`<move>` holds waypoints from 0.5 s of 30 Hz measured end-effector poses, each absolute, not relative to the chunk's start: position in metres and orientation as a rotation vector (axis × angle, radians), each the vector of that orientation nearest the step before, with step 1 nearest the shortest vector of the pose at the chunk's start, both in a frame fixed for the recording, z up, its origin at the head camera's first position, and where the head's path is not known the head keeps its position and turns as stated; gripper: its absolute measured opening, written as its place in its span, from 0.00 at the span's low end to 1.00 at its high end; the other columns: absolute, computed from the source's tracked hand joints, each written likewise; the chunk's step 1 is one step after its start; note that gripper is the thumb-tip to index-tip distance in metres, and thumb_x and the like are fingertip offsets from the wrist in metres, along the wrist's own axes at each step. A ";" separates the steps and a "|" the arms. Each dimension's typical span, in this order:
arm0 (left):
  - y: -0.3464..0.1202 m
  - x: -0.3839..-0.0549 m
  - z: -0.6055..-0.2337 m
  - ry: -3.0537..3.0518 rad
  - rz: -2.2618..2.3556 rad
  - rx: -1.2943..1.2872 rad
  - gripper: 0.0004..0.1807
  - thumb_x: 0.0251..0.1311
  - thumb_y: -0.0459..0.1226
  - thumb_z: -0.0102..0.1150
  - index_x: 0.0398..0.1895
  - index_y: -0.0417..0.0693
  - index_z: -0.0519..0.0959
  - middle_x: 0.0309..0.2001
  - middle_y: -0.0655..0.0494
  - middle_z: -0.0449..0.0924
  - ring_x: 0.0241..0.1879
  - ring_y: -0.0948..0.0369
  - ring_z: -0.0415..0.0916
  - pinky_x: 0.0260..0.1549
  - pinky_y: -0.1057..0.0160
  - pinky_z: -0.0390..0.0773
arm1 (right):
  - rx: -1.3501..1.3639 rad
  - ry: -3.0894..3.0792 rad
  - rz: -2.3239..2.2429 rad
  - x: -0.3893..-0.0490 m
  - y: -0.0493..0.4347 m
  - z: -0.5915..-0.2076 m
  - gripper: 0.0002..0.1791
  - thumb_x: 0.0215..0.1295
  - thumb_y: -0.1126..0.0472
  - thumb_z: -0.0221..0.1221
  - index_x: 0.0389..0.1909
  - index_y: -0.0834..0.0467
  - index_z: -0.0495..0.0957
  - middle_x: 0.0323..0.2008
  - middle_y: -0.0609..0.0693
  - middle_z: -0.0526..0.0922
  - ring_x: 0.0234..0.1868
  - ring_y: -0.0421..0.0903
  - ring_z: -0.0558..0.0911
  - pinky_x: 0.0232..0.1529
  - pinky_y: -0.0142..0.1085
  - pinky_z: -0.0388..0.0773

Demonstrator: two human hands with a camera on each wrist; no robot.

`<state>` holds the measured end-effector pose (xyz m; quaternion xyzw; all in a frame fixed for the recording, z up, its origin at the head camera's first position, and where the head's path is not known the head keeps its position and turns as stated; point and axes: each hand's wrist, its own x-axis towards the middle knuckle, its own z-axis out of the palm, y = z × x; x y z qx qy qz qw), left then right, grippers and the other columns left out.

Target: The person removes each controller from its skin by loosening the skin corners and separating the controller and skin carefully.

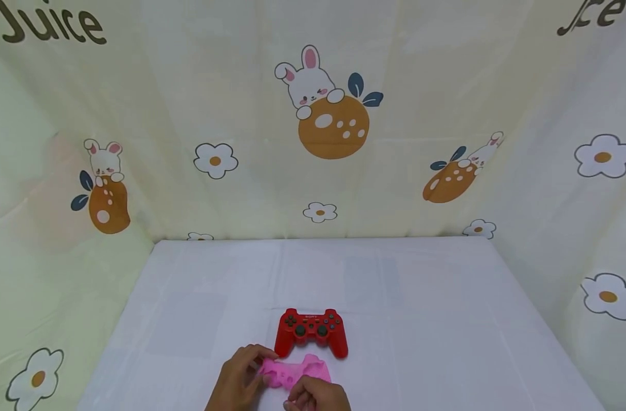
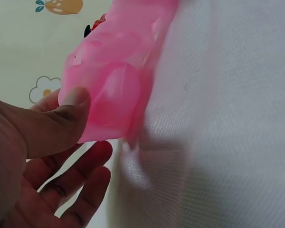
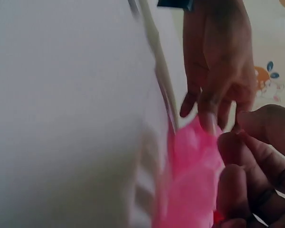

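Note:
A pink silicone skin for a game controller [image 1: 284, 374] is up in front of me, empty and soft. My left hand [image 1: 245, 374] pinches its left end; in the left wrist view the thumb [image 2: 73, 107] lies over the pink skin [image 2: 111, 90] while lower fingers spread beneath. My right hand [image 1: 318, 394] overlaps the skin's lower right part. Its fingers [image 3: 232, 187] are curled, thumb and forefinger meeting at the tips; whether anything is between them is unclear. A red game controller [image 1: 311, 331] lies just beyond the skin, buttons and sticks facing up.
White cloth covers the table [image 1: 421, 319], with faint creases. A pale curtain [image 1: 251, 103] printed with rabbits, oranges and flowers hangs behind the table and along both sides.

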<state>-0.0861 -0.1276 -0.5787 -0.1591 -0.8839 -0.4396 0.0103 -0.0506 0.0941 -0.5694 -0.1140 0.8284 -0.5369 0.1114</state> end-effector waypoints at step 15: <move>-0.130 -0.091 -0.579 -2.700 -1.617 -0.535 0.17 0.64 0.27 0.69 0.49 0.58 0.83 0.43 0.64 0.87 0.39 0.71 0.79 0.41 0.67 0.83 | -0.298 2.425 -1.356 -0.056 0.074 -0.579 0.15 0.66 0.47 0.72 0.44 0.52 0.83 0.40 0.46 0.92 0.23 0.31 0.72 0.30 0.27 0.73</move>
